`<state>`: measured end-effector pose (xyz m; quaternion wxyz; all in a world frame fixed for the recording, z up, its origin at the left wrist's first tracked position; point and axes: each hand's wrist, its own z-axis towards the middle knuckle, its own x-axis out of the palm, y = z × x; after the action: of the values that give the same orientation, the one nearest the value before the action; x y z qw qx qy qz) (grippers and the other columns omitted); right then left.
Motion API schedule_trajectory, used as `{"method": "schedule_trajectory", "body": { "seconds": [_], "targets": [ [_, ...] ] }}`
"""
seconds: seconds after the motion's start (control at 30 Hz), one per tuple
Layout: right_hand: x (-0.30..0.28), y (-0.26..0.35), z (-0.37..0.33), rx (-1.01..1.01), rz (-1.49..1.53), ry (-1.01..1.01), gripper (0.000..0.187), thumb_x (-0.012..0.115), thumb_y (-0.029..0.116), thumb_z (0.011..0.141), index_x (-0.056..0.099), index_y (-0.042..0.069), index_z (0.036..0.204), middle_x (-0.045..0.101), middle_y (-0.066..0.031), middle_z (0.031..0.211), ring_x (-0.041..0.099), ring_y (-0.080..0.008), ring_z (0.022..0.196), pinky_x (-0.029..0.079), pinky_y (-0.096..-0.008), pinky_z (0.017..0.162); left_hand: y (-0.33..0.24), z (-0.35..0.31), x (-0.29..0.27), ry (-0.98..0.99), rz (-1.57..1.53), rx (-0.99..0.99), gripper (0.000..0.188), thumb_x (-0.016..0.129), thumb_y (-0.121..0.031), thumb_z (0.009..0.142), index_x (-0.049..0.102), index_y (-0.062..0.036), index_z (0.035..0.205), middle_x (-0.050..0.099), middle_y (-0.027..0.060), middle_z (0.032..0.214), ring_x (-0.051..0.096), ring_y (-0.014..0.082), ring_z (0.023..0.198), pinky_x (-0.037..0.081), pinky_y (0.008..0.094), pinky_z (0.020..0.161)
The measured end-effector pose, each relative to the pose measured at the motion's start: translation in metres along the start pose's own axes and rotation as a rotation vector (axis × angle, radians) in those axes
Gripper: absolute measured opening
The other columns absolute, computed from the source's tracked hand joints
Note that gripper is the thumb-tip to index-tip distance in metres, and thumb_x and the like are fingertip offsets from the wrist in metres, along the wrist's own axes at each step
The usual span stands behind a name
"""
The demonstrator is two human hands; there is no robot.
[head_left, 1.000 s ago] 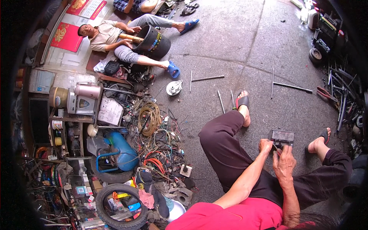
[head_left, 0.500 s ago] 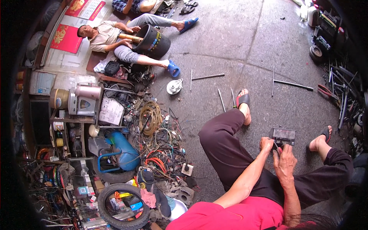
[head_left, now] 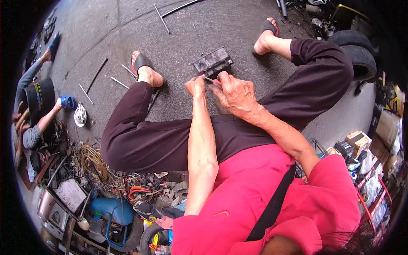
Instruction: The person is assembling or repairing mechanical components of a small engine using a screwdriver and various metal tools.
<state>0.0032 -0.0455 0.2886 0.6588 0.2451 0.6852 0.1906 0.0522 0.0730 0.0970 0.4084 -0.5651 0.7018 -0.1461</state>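
Note:
Between my feet, a dark box-shaped part (head_left: 213,60) with a flat, dusty top rests on the ground. My left hand (head_left: 196,86) is closed close to its near edge; what the fingers pinch is too small to make out. Beside it, my right hand (head_left: 235,93) grips a red-handled hand tool (head_left: 217,81). The tool's slim metal end points toward my left fingers. My palm hides most of the handle, so its exact kind does not show.
T-handle wrenches (head_left: 94,80) lie on the ground to the left and far ahead. Black tyres (head_left: 359,59) stand at right. Tangled cables (head_left: 91,163) and a blue tank (head_left: 112,211) sit at lower left. At far left, another person's hands are by a black bucket (head_left: 39,100).
The view has swung right and down, so the ground things and the other person now appear farther left. Both hands remain together at the dark box-shaped part, the tool still in my right hand.

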Motion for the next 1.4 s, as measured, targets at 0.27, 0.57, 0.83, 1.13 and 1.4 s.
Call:
{"method": "schedule_trajectory", "body": {
  "seconds": [0.27, 0.57, 0.83, 1.13, 1.4],
  "targets": [
    [-0.008, -0.012, -0.013, -0.074, -0.039, -0.021, 0.027, 0.064, 0.013, 0.072, 0.047, 0.004, 0.09, 0.055, -0.0116, 0.082, 0.059, -0.0281, 0.074, 0.048, -0.0382, 0.057, -0.011, -0.025, 0.004, 0.014, -0.185, -0.224, 0.005, 0.062, -0.005, 0.068, 0.061, -0.0003, 0.07, 0.053, 0.0059, 0.059, 0.043, 0.0153, 0.049, 0.035, 0.0342, 0.043],
    [-0.003, -0.005, -0.009, 0.044, -0.141, 0.034, 0.022, 0.062, 0.02, 0.08, 0.048, 0.006, 0.09, 0.059, -0.0123, 0.067, 0.06, -0.0296, 0.057, 0.046, -0.039, 0.049, 0.003, -0.017, -0.002, -0.014, -0.156, -0.189, 0.017, 0.062, -0.006, 0.061, 0.069, 0.0011, 0.075, 0.065, 0.0082, 0.066, 0.056, 0.0161, 0.06, 0.045, 0.0316, 0.058],
    [-0.006, -0.007, -0.008, -0.055, 0.021, 0.038, 0.029, 0.065, 0.014, 0.072, 0.047, 0.004, 0.093, 0.051, -0.0123, 0.088, 0.059, -0.0299, 0.072, 0.047, -0.0385, 0.057, -0.001, -0.014, -0.002, 0.005, -0.195, -0.169, 0.01, 0.063, -0.004, 0.067, 0.064, 0.0015, 0.075, 0.059, 0.0096, 0.064, 0.048, 0.0166, 0.049, 0.038, 0.0353, 0.044],
    [-0.001, -0.008, -0.009, -0.064, -0.005, -0.063, 0.022, 0.063, 0.013, 0.077, 0.048, 0.006, 0.091, 0.054, -0.012, 0.076, 0.059, -0.0299, 0.066, 0.047, -0.0392, 0.054, -0.003, -0.018, -0.001, 0.013, -0.192, -0.193, 0.011, 0.062, -0.005, 0.068, 0.064, 0.0025, 0.076, 0.059, 0.0099, 0.063, 0.047, 0.0164, 0.045, 0.037, 0.0339, 0.041],
    [-0.009, -0.001, -0.008, 0.133, 0.008, 0.104, 0.027, 0.064, 0.01, 0.07, 0.047, 0.004, 0.09, 0.051, -0.0114, 0.079, 0.058, -0.029, 0.07, 0.047, -0.0384, 0.056, -0.01, -0.022, -0.005, -0.005, -0.227, -0.22, 0.015, 0.06, -0.003, 0.061, 0.067, 0.004, 0.072, 0.059, 0.0083, 0.062, 0.05, 0.016, 0.054, 0.04, 0.0324, 0.048]
  ]
}}
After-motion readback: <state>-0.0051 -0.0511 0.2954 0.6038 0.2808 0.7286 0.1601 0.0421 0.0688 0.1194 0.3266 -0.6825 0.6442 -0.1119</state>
